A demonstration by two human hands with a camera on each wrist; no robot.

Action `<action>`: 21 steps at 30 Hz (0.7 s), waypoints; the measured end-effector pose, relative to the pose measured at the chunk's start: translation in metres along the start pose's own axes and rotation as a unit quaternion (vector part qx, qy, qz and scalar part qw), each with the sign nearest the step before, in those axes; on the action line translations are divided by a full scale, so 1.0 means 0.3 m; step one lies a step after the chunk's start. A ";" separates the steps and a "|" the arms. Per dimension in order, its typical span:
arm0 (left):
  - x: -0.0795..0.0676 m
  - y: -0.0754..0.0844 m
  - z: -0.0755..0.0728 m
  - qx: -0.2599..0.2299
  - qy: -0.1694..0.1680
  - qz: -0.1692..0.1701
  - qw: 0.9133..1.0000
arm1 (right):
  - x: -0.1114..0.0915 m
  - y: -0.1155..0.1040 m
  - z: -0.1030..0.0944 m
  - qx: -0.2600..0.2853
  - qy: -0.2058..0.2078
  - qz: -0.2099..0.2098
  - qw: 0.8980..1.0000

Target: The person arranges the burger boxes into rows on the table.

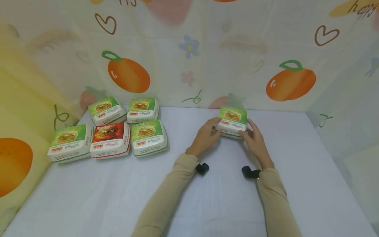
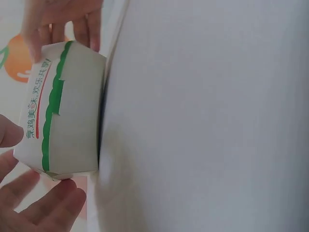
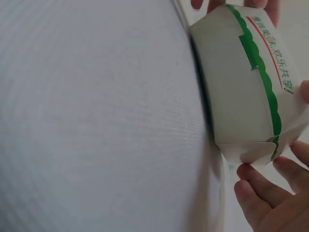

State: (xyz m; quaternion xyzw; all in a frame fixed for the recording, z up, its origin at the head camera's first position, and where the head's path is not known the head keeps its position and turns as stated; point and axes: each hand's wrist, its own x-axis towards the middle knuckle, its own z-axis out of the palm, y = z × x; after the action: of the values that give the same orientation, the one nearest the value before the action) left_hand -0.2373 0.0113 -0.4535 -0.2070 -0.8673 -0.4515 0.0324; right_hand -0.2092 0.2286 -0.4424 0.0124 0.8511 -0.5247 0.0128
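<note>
A green-and-white burger box (image 1: 232, 116) with a burger picture on its lid sits near the back of the white table, its lid closed. My left hand (image 1: 206, 137) holds its left side, thumb at the near edge and fingers along the side. On the opposite side my right hand (image 1: 257, 142) grips it the same way. In the left wrist view, the box (image 2: 77, 108) shows a green scalloped band, and its base lies against the cloth. The right wrist view shows the fingertips (image 3: 247, 173) at the box's side.
Several more burger boxes stand together at the back left. One is a red box (image 1: 110, 140); a green box (image 1: 149, 138) is closest to my left arm. A patterned curtain (image 1: 189, 82) hangs behind the white table (image 1: 219, 204). Small black cameras (image 1: 250, 172) sit at both wrists.
</note>
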 end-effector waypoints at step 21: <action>-0.018 0.050 0.108 -0.056 -0.031 -0.030 0.998 | -0.049 0.033 -0.097 -0.023 0.022 0.021 0.999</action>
State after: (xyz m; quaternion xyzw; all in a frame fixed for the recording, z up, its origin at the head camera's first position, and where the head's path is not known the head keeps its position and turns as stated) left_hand -0.2225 0.0429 -0.4623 -0.1958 -0.8473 -0.4934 -0.0196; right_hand -0.1945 0.2589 -0.4378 0.0420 0.8626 -0.5042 0.0052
